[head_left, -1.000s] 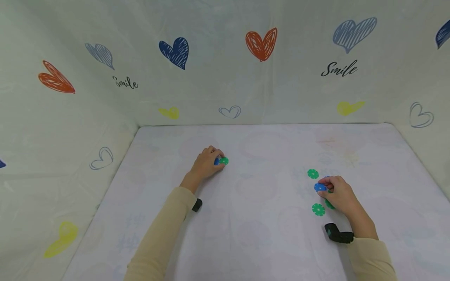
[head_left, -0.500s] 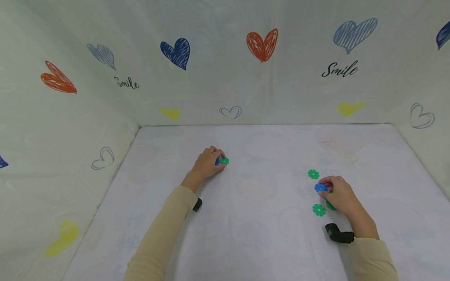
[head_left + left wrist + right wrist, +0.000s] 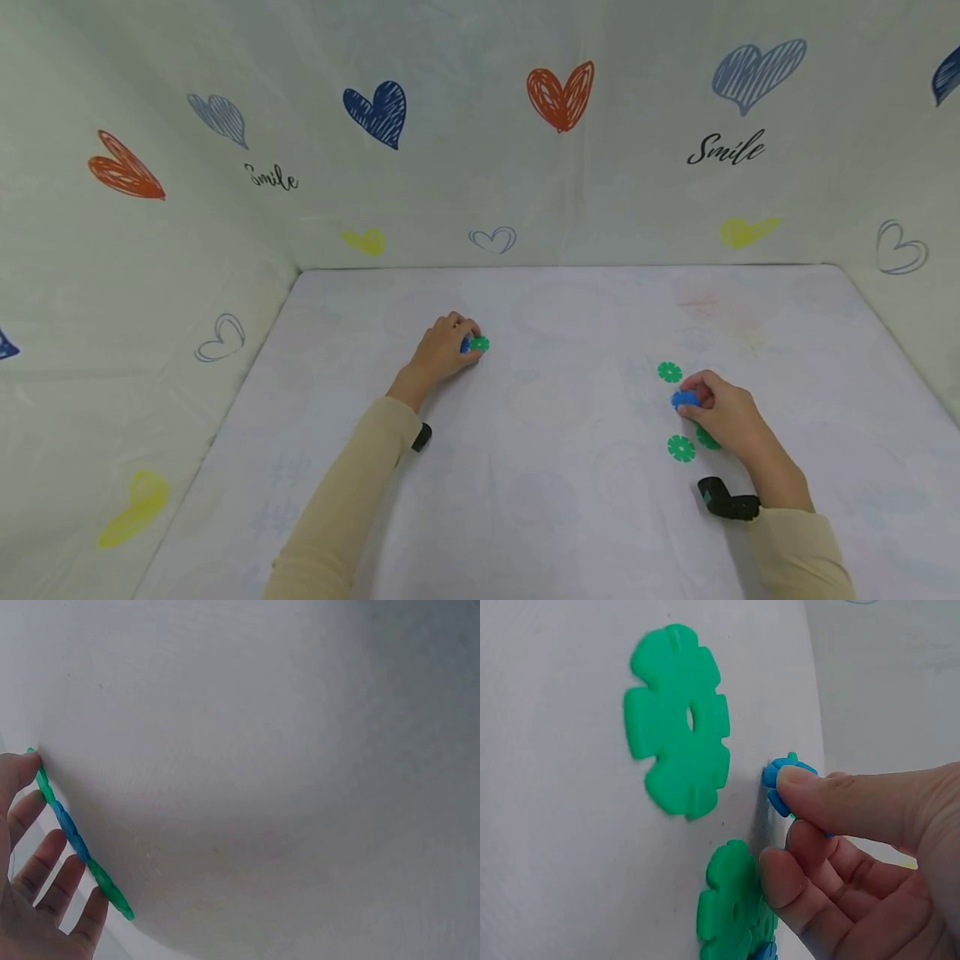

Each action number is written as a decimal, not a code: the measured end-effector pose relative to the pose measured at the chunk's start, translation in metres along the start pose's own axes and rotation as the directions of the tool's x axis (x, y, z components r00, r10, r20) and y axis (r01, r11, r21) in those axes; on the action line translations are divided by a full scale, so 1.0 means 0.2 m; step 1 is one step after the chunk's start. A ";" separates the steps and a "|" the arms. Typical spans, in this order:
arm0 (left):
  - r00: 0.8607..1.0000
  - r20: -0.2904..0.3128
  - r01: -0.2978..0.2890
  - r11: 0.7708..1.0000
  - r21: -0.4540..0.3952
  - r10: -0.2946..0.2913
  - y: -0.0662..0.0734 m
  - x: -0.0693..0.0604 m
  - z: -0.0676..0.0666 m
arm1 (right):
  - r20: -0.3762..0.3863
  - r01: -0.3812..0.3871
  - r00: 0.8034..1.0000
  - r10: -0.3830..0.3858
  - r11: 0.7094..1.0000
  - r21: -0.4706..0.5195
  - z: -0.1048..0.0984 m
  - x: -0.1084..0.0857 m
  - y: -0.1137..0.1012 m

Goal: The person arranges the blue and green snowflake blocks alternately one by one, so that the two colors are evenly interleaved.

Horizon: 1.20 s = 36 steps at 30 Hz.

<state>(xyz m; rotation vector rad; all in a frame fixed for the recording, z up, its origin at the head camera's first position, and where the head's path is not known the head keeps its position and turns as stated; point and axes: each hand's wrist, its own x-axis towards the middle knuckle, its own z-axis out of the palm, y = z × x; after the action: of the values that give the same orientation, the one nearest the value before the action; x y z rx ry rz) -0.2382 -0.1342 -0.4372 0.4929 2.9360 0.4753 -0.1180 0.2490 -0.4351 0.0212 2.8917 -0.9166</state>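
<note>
At the table's left part, my left hand [image 3: 438, 352] holds a short row of plastic snowflake discs. In the left wrist view, thumb and fingertips lie along the row, a blue disc [image 3: 71, 831] between a green disc [image 3: 43, 784] and another green one [image 3: 111, 891]. On the right, my right hand [image 3: 729, 415] pinches a blue snowflake disc [image 3: 685, 400] between thumb and fingers. A bit of green shows behind that disc in the right wrist view. Loose green discs lie around this hand: one beyond it [image 3: 670, 372], one nearer [image 3: 681, 448], one partly under it [image 3: 707, 437].
Beneath everything is a white-covered table [image 3: 540, 500]. Pale wall sheeting [image 3: 465, 167] with printed hearts rises behind and at the sides. A black wrist camera [image 3: 726, 500] sits at the right wrist. A blue piece [image 3: 765, 951] shows at the right wrist view's lower edge.
My right hand has turned slightly, its fingers rising a little around the blue disc. The left hand and the loose discs stay where they were.
</note>
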 end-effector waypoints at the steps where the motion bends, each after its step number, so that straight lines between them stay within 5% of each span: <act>1: 1.000 0.001 -0.001 1.000 -0.001 0.001 0.00 0.00 0.00 | -0.006 0.007 1.000 -0.007 1.000 0.003 0.00 0.00 0.00; 8: 1.000 0.005 -0.007 1.000 -0.002 0.007 0.00 0.01 0.01 | -0.016 -0.001 1.000 0.003 0.992 0.126 0.03 0.02 -0.07; 14: 1.000 0.008 0.002 1.000 -0.010 -0.002 0.00 0.01 0.01 | 0.026 0.004 1.000 -0.013 0.957 0.291 0.08 0.08 -0.16; 20: 1.000 -0.001 -0.003 1.000 -0.010 0.003 0.00 0.00 0.01 | 0.045 0.046 0.996 -0.072 0.905 0.423 0.17 0.16 -0.27; 36: 1.000 -0.006 -0.009 1.000 -0.010 0.009 0.01 -0.01 -0.02 | 0.117 -0.017 0.990 -0.083 0.743 0.669 0.43 0.37 -0.54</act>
<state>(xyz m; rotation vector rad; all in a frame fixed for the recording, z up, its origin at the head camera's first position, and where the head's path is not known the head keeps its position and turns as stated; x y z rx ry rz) -0.2354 -0.1341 -0.4317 0.5051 2.9371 0.4931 -0.1884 0.1091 -0.4509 -0.0351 2.2780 -1.8319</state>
